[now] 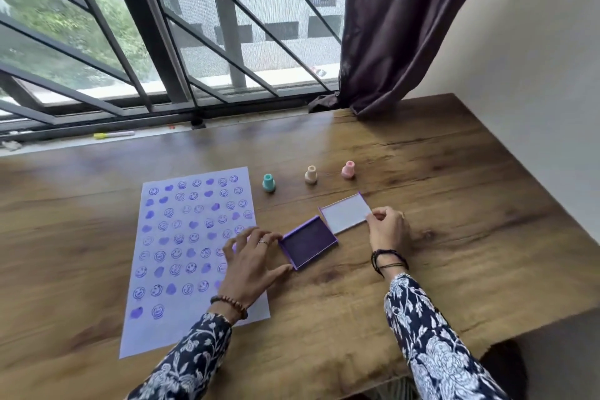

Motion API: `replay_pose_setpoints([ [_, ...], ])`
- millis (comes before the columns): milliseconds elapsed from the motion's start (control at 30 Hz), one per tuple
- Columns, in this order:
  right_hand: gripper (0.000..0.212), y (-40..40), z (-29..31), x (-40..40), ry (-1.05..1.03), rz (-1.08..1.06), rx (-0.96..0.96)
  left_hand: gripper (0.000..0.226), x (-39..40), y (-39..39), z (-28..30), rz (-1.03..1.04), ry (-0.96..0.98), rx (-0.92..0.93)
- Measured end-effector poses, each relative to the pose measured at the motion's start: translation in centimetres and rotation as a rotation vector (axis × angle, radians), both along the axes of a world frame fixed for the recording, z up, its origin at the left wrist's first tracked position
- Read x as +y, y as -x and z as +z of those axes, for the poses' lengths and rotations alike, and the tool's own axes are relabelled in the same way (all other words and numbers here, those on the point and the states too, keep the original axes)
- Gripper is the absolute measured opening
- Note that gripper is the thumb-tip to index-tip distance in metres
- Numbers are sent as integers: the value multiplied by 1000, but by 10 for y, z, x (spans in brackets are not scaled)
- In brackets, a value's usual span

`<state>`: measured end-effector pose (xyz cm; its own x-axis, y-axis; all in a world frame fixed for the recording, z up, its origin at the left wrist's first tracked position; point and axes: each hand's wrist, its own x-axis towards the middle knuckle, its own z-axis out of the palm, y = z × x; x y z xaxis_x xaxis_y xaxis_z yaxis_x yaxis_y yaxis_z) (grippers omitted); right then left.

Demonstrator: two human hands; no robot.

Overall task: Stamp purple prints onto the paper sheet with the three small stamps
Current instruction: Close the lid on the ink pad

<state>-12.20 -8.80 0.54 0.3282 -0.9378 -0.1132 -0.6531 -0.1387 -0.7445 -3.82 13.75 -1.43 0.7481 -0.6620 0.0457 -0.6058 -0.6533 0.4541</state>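
Note:
A paper sheet (pixel 181 256) covered with several rows of purple smiley and heart prints lies on the wooden table. Behind its right edge stand three small stamps in a row: teal (pixel 269 182), cream (pixel 311 174) and pink (pixel 348 169). The purple ink pad (pixel 308 242) lies open, with its lid (pixel 345 213) flat beside it at the back right. My left hand (pixel 253 265) rests over the paper's right edge, with thumb and fingers against the pad's left side. My right hand (pixel 388 230) pinches the lid's right edge.
A dark curtain (pixel 399 29) hangs at the back right, its hem on the table. A barred window runs along the back; a yellow and white marker (pixel 113 134) lies on its sill. The table's right edge (pixel 552 204) meets a white wall.

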Motion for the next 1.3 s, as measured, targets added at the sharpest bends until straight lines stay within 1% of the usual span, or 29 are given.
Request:
replay_pose_setpoints([
  [67,15,-1,3,-2,24,2,62,55,0,-1,0,-1,7,1],
  [200,19,2,7,-4,30,-3,68,54,2,-1,-1,-11,25,-1],
  [300,15,7,10,-4,-33,-2,-32,53,3,0,-2,-9,61,10],
  [367,9,11,19,1,-14,25,-142,53,4,0,-3,-12,56,5],
  [400,7,13,26,5,43,58,-181,53,5,0,-3,-15,53,8],
  [467,5,20,41,19,226,162,-230,52,5,-1,-4,-19,55,20],
  [533,6,27,50,40,407,327,-252,48,4,-2,-3,-21,80,48],
  [567,8,32,50,52,496,421,-224,44,4,-3,-2,-17,104,72],
  [667,14,48,33,88,785,679,-33,30,4,-8,2,10,173,130],
  [700,16,52,24,98,845,753,16,25,4,-11,2,17,195,142],
  [767,20,58,9,109,894,852,74,18,3,-15,4,29,240,168],
  [867,24,57,-1,111,826,870,78,12,0,-22,7,25,253,201],
  [933,28,53,0,111,680,794,56,12,-2,-26,9,12,249,211],
  [967,34,50,2,110,579,719,59,11,-3,-27,10,10,247,209],
  [1033,53,40,4,109,371,590,110,11,-3,-28,11,12,237,180],
  [1100,68,31,3,109,232,558,198,11,-3,-28,12,7,232,156],
  [1167,70,26,2,110,192,540,225,11,-3,-29,12,2,239,163],
  [1300,70,22,4,110,139,497,195,10,-4,-29,13,12,198,187],
])
